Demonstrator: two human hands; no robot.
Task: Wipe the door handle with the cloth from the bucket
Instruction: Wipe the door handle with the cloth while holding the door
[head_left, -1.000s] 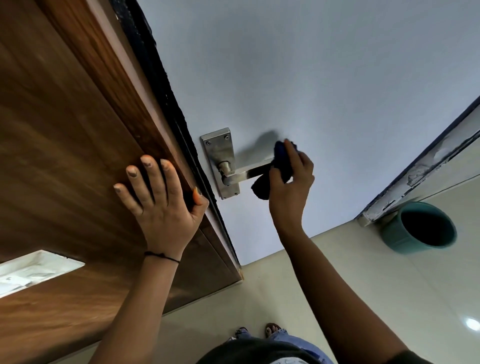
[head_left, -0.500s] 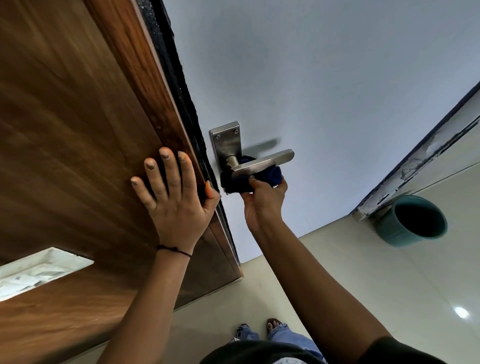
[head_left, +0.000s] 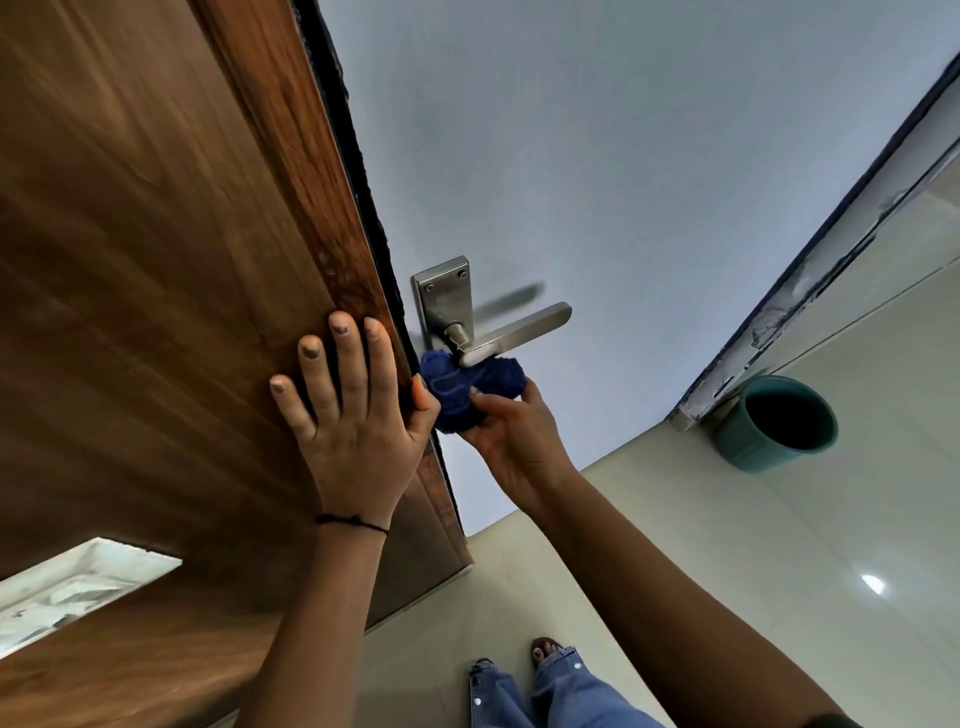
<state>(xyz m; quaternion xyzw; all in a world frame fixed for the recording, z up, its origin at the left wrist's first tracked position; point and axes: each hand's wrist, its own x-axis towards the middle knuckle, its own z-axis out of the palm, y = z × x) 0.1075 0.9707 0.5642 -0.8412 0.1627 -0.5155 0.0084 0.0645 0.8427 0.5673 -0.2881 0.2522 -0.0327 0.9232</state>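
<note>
A steel lever door handle (head_left: 519, 327) on its backplate sticks out from the pale grey door face. A bunched dark blue cloth (head_left: 470, 387) is pressed against the underside of the lever near its pivot, with my right hand (head_left: 511, 439) shut on it from below. My left hand (head_left: 348, 415) lies flat with spread fingers on the brown wooden door (head_left: 156, 260), thumb hooked around the door's edge beside the cloth. A teal bucket (head_left: 779, 423) stands on the floor at the right, by the door frame; its inside is dark.
Pale glossy floor tiles (head_left: 727, 571) stretch below and to the right. The worn door frame (head_left: 810, 291) runs diagonally at the right. My feet and jeans (head_left: 540, 686) are at the bottom. A white recessed panel (head_left: 67, 587) shows in the wood at the lower left.
My right hand moved the cloth from the lever's outer end in to its pivot and now holds it a little lower under the lever. My left hand stays on the door.
</note>
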